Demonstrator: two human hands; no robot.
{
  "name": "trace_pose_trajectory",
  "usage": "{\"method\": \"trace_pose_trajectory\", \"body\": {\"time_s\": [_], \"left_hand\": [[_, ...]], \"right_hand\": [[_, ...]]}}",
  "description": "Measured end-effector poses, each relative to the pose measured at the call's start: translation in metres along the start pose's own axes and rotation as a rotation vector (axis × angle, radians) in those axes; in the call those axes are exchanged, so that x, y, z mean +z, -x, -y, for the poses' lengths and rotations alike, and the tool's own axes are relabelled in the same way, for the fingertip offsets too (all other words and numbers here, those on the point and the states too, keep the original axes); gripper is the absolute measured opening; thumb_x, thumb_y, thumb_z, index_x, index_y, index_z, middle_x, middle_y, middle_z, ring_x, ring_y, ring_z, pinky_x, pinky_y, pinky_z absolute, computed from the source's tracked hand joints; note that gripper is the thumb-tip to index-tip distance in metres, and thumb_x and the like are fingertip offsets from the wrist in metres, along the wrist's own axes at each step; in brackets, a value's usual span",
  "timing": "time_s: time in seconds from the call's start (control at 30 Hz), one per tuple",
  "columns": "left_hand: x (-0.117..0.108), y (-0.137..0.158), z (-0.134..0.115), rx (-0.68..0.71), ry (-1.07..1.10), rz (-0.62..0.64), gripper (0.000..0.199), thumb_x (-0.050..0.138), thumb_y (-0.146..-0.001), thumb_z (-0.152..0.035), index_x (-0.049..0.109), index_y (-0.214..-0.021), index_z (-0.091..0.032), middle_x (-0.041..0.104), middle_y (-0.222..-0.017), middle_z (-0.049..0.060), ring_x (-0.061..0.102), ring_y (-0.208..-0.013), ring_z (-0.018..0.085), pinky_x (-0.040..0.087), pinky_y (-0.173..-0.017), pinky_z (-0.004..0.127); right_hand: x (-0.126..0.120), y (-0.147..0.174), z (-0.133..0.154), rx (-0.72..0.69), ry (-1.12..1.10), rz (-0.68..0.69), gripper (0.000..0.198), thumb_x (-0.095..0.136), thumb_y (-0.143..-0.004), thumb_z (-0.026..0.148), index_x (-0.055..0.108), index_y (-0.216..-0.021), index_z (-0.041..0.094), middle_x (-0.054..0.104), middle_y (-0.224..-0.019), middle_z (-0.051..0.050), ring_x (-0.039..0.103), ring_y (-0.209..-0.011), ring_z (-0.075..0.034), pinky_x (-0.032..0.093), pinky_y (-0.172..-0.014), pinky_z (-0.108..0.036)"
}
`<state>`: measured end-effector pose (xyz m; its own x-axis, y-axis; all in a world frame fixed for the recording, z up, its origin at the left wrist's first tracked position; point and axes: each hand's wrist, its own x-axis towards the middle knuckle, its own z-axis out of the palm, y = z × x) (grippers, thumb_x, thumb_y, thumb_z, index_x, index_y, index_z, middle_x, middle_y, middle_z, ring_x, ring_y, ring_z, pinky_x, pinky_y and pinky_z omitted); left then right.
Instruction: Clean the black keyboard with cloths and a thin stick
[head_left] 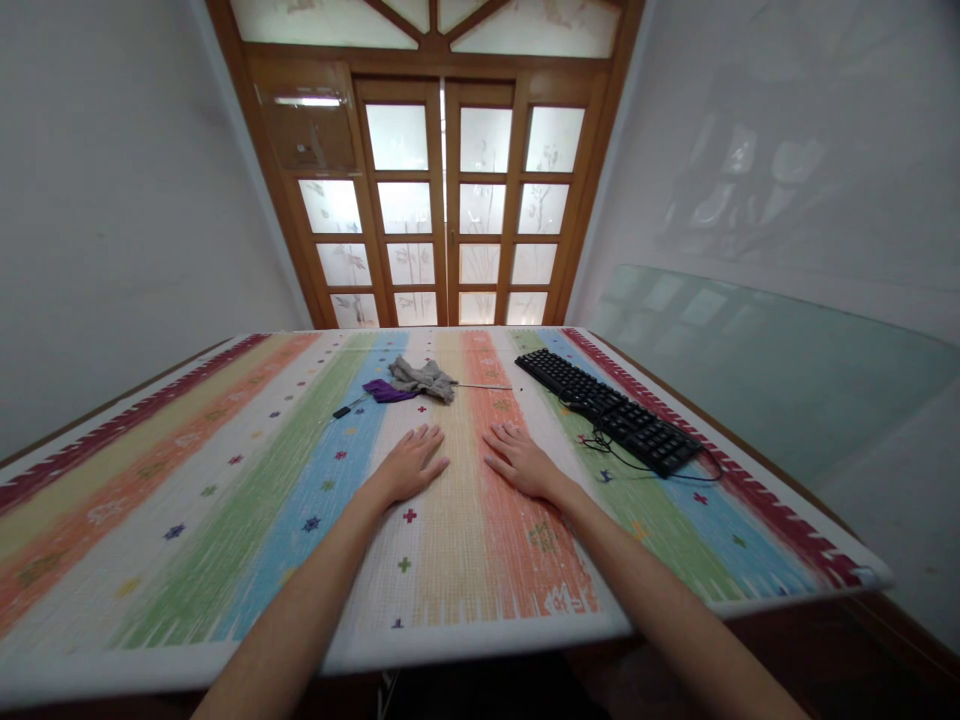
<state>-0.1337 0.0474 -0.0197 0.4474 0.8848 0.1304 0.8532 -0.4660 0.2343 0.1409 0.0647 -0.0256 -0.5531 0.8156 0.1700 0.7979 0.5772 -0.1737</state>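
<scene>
My left hand (411, 464) lies palm down on the striped tablecloth (450, 540), fingers stretched out and thumb apart, holding nothing. To its right, my right hand (520, 461) rests flat in the same way, on the orange stripe. Just beyond my left hand is a crumpled grey cloth (424, 378), with a purple cloth (388, 391) against its left side. A thin light stick (484, 386) juts out rightward from the grey cloth. Right of my right hand lies a black keyboard (607, 405), set at a slant, its cable (626, 458) bunched along the near side.
A small black piece (342, 412) on a thin stem lies left of the purple cloth. Beyond the table's far edge stand wooden glass-paned doors (442, 200). A pale glass panel (750, 360) leans along the right wall. The table's near edge runs under my forearms.
</scene>
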Motion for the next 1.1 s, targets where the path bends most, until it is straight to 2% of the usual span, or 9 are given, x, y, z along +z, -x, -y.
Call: {"method": "trace_pose_trajectory", "body": {"time_s": [0.33,0.53,0.97,1.1], "left_hand": [[0.0009,-0.0015,0.0015,0.006,-0.011,-0.003,0.063,0.031,-0.100,-0.055,0.044,-0.148,-0.016,0.036,-0.159,0.014,0.027,-0.150,0.029,0.021,-0.122,0.047],[0.0013,-0.0009,0.0016,0.004,0.001,-0.008,0.065,0.032,-0.099,-0.056,0.044,-0.148,-0.015,0.036,-0.159,0.014,0.026,-0.150,0.029,0.021,-0.122,0.047],[-0.0028,-0.0004,-0.0023,-0.010,0.013,0.004,0.064,0.033,-0.099,-0.055,0.045,-0.148,-0.016,0.035,-0.159,0.014,0.026,-0.150,0.029,0.021,-0.122,0.047],[-0.0019,-0.0006,-0.0023,-0.013,0.013,-0.002,0.064,0.033,-0.099,-0.054,0.044,-0.148,-0.014,0.035,-0.159,0.015,0.026,-0.150,0.029,0.021,-0.122,0.048]], "right_hand": [[-0.0025,0.0001,0.0009,-0.006,-0.002,0.006,0.060,0.035,-0.102,0.049,0.047,-0.149,0.014,0.036,-0.158,-0.016,0.031,-0.148,-0.033,0.023,-0.121,-0.051],[-0.0014,0.0000,-0.0005,-0.013,-0.024,-0.006,0.060,0.033,-0.102,0.052,0.046,-0.150,0.020,0.037,-0.158,-0.013,0.032,-0.147,-0.031,0.024,-0.120,-0.054],[-0.0022,0.0000,0.0003,-0.002,-0.017,0.014,0.061,0.033,-0.102,0.051,0.046,-0.150,0.014,0.036,-0.159,-0.016,0.031,-0.148,-0.032,0.023,-0.121,-0.051],[0.0004,-0.0009,-0.0024,-0.012,-0.027,-0.001,0.061,0.033,-0.102,0.052,0.047,-0.150,0.016,0.038,-0.158,-0.015,0.032,-0.148,-0.032,0.023,-0.121,-0.051]]}}
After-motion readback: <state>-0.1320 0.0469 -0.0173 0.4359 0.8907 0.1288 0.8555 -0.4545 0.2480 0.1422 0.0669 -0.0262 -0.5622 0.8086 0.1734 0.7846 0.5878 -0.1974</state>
